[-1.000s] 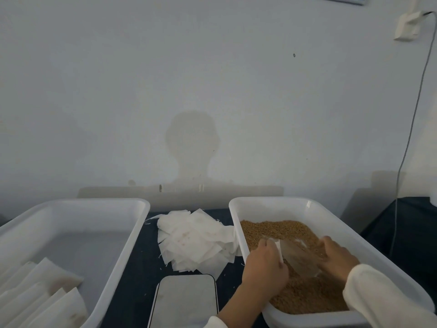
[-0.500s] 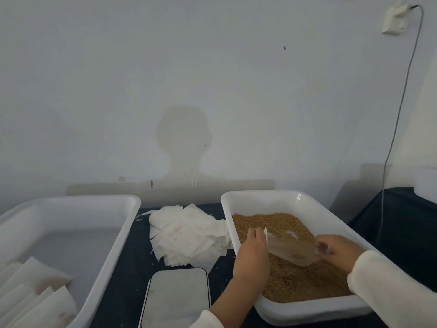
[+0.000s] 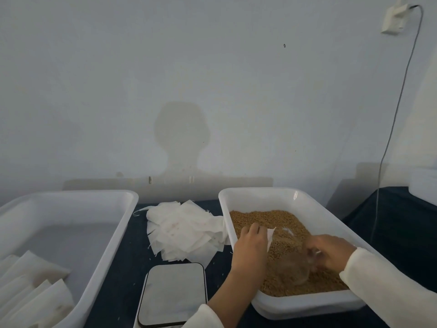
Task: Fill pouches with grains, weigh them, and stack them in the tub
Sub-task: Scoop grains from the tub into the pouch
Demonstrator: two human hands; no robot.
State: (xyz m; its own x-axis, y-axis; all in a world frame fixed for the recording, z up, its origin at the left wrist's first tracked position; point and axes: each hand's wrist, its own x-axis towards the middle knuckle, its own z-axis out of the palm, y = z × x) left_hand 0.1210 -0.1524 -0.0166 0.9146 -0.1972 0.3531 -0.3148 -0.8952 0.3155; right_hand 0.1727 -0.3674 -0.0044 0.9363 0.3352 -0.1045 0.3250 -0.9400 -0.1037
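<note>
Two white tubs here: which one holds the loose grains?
The right tub, where both hands work: brown grains cover its floor. The left tub holds only filled white pouches stacked at its near corner.

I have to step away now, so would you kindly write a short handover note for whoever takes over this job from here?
Left hand: pinches an empty white paper pouch over the brown grains.
Right hand: grips a clear plastic scoop, dipped in the grains in the white plastic tub on the right.
Spare empty white pouches lie piled between the tubs; the flat silver scale in front of them is bare.
Done: several filled pouches stacked in the left white tub.
Left: fill this pouch, weigh it, stack it, then repeat.
</note>
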